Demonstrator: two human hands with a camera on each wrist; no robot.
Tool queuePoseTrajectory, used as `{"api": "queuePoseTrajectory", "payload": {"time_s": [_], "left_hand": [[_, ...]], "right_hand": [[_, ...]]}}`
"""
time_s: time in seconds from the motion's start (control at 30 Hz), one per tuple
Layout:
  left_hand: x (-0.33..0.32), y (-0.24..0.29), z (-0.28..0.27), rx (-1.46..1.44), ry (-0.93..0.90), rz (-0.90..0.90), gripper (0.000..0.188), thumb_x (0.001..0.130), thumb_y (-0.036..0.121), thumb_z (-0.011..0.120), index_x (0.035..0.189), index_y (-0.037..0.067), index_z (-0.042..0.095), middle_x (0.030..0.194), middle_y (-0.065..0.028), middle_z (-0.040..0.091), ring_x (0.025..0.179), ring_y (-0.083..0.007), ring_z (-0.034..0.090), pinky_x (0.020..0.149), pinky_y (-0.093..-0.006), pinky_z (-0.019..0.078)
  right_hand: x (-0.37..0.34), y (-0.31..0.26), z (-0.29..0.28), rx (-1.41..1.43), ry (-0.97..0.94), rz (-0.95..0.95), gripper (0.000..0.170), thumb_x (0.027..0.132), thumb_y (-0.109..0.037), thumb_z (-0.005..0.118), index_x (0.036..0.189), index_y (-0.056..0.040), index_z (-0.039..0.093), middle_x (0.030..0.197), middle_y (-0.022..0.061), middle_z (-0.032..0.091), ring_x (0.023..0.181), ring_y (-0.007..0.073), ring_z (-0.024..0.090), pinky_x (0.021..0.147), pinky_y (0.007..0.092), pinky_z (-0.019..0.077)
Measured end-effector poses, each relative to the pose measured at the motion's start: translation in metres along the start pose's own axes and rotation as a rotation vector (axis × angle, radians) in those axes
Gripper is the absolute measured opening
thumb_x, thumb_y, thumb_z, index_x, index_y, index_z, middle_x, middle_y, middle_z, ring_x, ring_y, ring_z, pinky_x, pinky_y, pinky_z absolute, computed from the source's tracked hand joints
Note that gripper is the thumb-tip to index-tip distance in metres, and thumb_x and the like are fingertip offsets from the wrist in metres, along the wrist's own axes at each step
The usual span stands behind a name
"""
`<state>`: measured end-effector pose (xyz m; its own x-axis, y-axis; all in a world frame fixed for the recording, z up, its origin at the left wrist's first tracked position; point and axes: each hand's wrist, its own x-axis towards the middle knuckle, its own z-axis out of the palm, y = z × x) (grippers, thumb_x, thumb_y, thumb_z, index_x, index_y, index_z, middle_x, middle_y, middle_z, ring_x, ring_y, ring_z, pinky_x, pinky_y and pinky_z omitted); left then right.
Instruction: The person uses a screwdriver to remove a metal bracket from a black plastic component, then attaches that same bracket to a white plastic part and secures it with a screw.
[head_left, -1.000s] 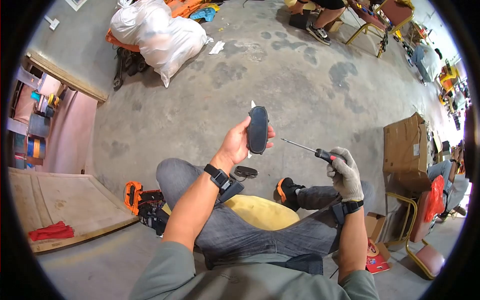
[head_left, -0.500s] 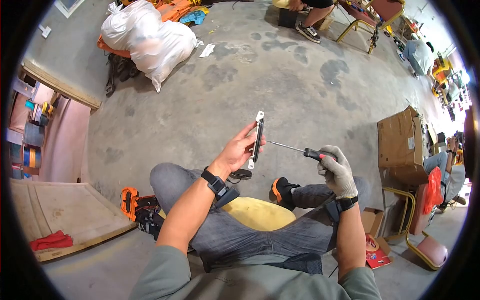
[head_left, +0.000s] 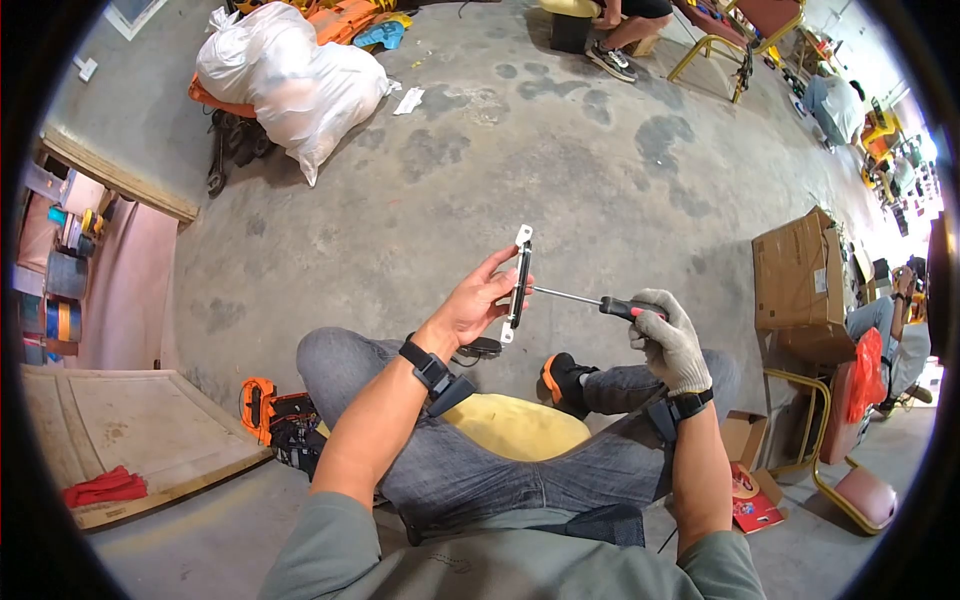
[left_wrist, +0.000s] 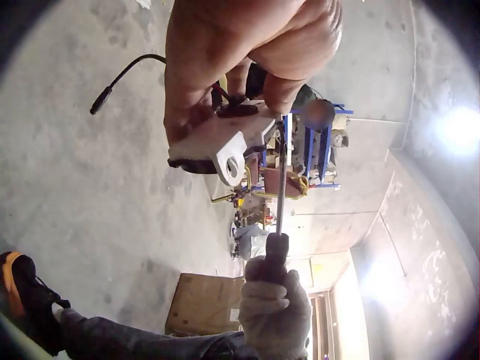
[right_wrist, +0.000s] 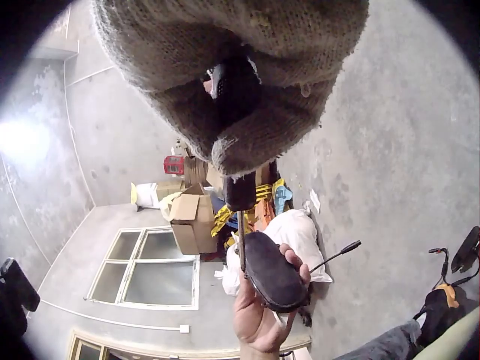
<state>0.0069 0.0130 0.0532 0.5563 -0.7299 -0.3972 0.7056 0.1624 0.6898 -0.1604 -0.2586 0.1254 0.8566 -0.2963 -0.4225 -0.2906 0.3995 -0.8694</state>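
Note:
My bare left hand (head_left: 468, 310) holds an oval, black-faced unit (right_wrist: 276, 270) on edge between thumb and fingers. A white metal bracket (left_wrist: 217, 146) with a holed tab backs the unit, and a short black cable (left_wrist: 124, 75) ends in a plug. My right hand (head_left: 672, 345), in a knitted glove, grips the black handle of a screwdriver (head_left: 618, 307). Its shaft points left, with the tip right at the unit's edge. A similar black oval unit (head_left: 482, 347) lies on the floor beyond my left wrist, partly hidden by it.
I sit on a yellow cushion (head_left: 510, 425), legs bent. An orange-and-black object (head_left: 258, 408) lies by my left knee. A cardboard box (head_left: 800, 275) and a chair (head_left: 862, 500) stand at right. Ahead lies a white sack (head_left: 300, 95); a wooden panel (head_left: 150, 420) is at left.
My left hand has turned the oval unit from face-up to edge-on, showing its white bracket. The screwdriver has moved left until its tip reaches the unit's edge.

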Motion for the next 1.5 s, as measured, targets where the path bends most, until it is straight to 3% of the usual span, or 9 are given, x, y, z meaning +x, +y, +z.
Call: {"api": "queuePoseTrajectory", "payload": {"time_s": [0.9, 1.1, 1.27, 1.37, 1.5], "left_hand": [[-0.001, -0.001, 0.006, 0.070, 0.029, -0.006, 0.064, 0.101, 0.023, 0.062, 0.155, 0.011, 0.030, 0.124, -0.0125, 0.061, 0.108, -0.0202, 0.064, 0.096, -0.0387, 0.0561], [0.001, -0.003, 0.001, 0.102, 0.037, -0.027, 0.064, 0.101, 0.023, 0.061, 0.155, 0.011, 0.030, 0.124, -0.0130, 0.061, 0.109, -0.0226, 0.063, 0.095, -0.0392, 0.0560], [0.001, -0.002, 0.000, 0.091, 0.034, -0.037, 0.064, 0.101, 0.023, 0.061, 0.156, 0.010, 0.029, 0.124, -0.0136, 0.061, 0.110, -0.0234, 0.063, 0.095, -0.0393, 0.0563], [0.002, -0.003, 0.000, 0.088, 0.044, -0.035, 0.064, 0.101, 0.023, 0.061, 0.156, 0.009, 0.029, 0.123, -0.0138, 0.062, 0.110, -0.0234, 0.063, 0.094, -0.0392, 0.0565], [0.001, -0.003, 0.000, 0.103, 0.041, -0.044, 0.064, 0.102, 0.023, 0.061, 0.156, 0.009, 0.029, 0.122, -0.0136, 0.062, 0.110, -0.0233, 0.063, 0.094, -0.0393, 0.0565]], "right_hand": [[-0.003, -0.003, 0.004, -0.128, -0.008, 0.074, 0.035, 0.092, -0.008, 0.064, 0.124, 0.0029, 0.054, 0.098, 0.0114, 0.060, 0.075, 0.0157, 0.065, 0.067, 0.0258, 0.0550], [-0.003, 0.000, 0.000, -0.179, -0.061, -0.006, 0.041, 0.093, -0.011, 0.063, 0.131, 0.0001, 0.050, 0.101, 0.0105, 0.060, 0.080, 0.0155, 0.064, 0.072, 0.0283, 0.0554], [-0.003, -0.003, -0.001, -0.201, -0.064, 0.171, 0.045, 0.090, -0.010, 0.064, 0.130, 0.0025, 0.048, 0.102, 0.0115, 0.059, 0.080, 0.0147, 0.061, 0.072, 0.0287, 0.0525], [-0.008, -0.004, 0.011, -0.317, -0.039, 0.009, 0.046, 0.093, -0.014, 0.063, 0.133, 0.0025, 0.047, 0.097, 0.0107, 0.060, 0.077, 0.0137, 0.061, 0.071, 0.0286, 0.0516], [-0.003, -0.003, -0.001, -0.249, -0.075, 0.070, 0.052, 0.090, -0.012, 0.065, 0.135, 0.0026, 0.044, 0.100, 0.0116, 0.060, 0.079, 0.0150, 0.061, 0.071, 0.0291, 0.0521]]}}
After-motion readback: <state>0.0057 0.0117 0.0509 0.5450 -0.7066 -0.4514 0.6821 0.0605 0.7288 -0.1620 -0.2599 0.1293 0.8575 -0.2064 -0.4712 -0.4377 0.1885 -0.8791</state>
